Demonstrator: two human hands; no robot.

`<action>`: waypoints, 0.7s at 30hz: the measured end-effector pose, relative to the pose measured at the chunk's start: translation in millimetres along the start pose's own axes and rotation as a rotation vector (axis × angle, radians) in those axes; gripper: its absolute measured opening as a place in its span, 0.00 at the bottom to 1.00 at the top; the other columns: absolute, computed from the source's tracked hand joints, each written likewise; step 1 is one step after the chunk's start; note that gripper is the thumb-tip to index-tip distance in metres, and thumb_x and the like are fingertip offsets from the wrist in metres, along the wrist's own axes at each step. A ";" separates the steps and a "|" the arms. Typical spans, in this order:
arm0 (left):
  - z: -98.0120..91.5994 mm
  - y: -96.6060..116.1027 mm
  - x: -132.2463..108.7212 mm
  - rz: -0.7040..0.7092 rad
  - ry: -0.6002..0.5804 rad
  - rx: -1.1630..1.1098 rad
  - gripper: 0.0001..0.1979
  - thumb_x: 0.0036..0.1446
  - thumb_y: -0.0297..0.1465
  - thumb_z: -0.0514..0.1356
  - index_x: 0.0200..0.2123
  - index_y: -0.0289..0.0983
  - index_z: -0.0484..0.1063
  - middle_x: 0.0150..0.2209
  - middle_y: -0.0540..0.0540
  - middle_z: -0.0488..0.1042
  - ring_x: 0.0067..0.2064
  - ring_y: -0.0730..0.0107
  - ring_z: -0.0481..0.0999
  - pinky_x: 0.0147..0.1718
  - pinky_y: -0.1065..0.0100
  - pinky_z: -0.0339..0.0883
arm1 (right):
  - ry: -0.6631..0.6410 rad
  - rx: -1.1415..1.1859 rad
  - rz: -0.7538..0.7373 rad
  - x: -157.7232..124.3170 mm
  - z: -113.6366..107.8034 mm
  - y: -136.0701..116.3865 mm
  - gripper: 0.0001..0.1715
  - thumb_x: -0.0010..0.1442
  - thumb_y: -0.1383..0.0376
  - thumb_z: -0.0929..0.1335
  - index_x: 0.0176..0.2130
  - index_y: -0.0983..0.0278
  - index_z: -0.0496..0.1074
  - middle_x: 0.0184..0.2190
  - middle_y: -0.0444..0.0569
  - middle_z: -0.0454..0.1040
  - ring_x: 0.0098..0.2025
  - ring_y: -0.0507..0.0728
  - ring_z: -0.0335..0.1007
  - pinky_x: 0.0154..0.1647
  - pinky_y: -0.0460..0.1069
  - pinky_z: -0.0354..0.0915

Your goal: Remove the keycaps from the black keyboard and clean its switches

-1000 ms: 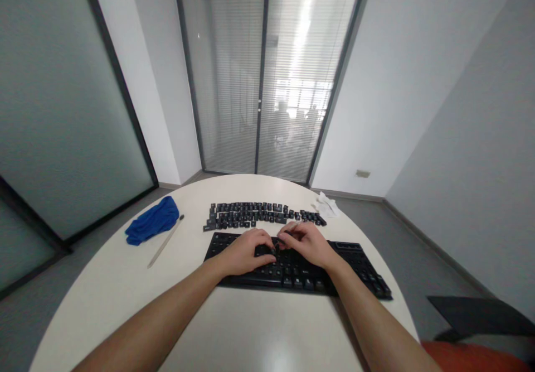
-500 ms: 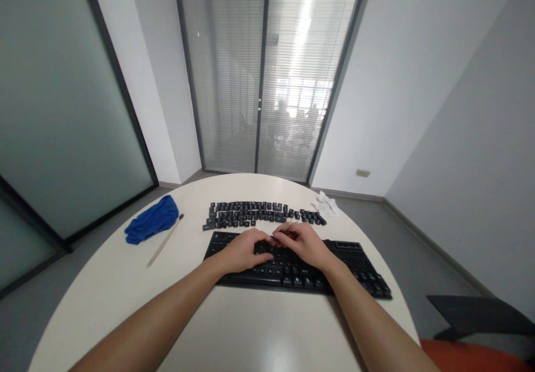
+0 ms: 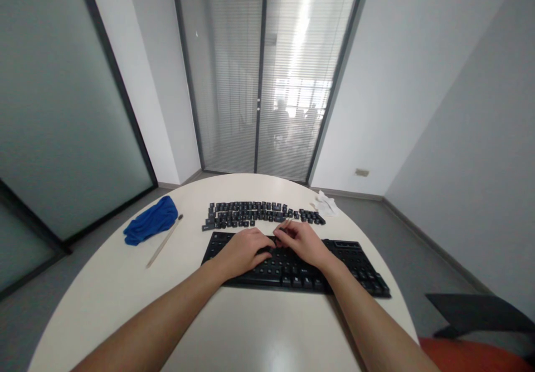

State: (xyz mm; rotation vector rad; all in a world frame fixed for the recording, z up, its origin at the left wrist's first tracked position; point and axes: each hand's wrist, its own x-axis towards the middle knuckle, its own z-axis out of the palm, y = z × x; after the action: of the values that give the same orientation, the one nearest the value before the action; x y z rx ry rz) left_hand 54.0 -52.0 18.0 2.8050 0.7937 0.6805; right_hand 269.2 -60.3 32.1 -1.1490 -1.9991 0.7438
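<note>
A black keyboard (image 3: 359,263) lies on the round white table (image 3: 251,327) in front of me. My left hand (image 3: 242,251) rests on its upper middle, fingers curled down onto the keys. My right hand (image 3: 304,242) sits close beside it, fingers pinched round a thin pale stick (image 3: 285,225) whose tip points up and away. The two hands nearly touch over the keyboard. Beyond the keyboard, several loose black keycaps (image 3: 251,214) lie in rows on the table.
A crumpled blue cloth (image 3: 151,221) and a long thin tool (image 3: 164,241) lie at the left of the table. White crumpled paper (image 3: 326,204) sits at the far right. A dark chair (image 3: 480,312) and an orange seat (image 3: 472,358) stand at the lower right.
Both hands have shifted slightly up the keyboard, and the right hand's pinch on the stick has moved with them. Everything else on the table is as before.
</note>
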 end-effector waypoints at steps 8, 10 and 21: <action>1.0 -2.1 1.1 0.093 0.057 0.024 0.05 0.64 0.32 0.60 0.42 0.40 0.74 0.47 0.47 0.76 0.48 0.64 0.72 0.50 0.61 0.67 | 0.007 0.022 0.037 0.5 1.3 3.2 0.19 0.65 0.52 0.65 0.36 0.64 0.74 0.25 0.46 0.78 0.28 0.55 0.73 0.31 0.47 0.67; -0.4 -1.2 1.3 0.105 0.083 0.018 0.06 0.64 0.33 0.59 0.42 0.40 0.75 0.47 0.47 0.75 0.49 0.63 0.71 0.50 0.61 0.67 | 0.008 0.018 0.037 0.3 1.0 2.8 0.19 0.65 0.52 0.65 0.35 0.64 0.74 0.25 0.46 0.77 0.28 0.54 0.73 0.31 0.47 0.67; 0.8 -7.3 0.8 -0.124 0.171 -0.067 0.06 0.63 0.32 0.60 0.43 0.42 0.74 0.44 0.48 0.76 0.47 0.63 0.72 0.50 0.61 0.66 | 0.035 -0.005 0.086 1.7 -3.9 6.7 0.18 0.65 0.52 0.65 0.35 0.65 0.72 0.25 0.47 0.78 0.27 0.55 0.74 0.32 0.48 0.67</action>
State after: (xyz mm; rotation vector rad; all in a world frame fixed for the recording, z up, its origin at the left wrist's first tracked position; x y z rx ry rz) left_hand 51.7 -45.4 15.7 2.6385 0.9463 0.9166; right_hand 274.9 -55.3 29.9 -1.2489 -1.9332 0.7572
